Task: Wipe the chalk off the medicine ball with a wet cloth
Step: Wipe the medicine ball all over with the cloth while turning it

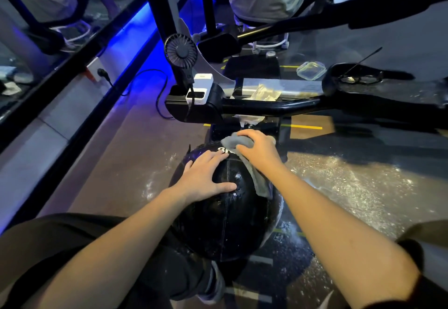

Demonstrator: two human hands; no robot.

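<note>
A person's two hands work a black medicine ball (225, 216) on a wet gym floor (351, 187).

The left hand (206, 177) lies spread flat on the ball's top; beside it the right hand (259, 149) presses a grey cloth (232, 141) against the ball's far side. Beyond the ball, a small fan (180, 51) is clipped to black equipment.

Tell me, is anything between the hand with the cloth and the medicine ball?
No. The right hand presses the grey cloth straight onto the medicine ball, while the left hand rests flat beside it.
</note>
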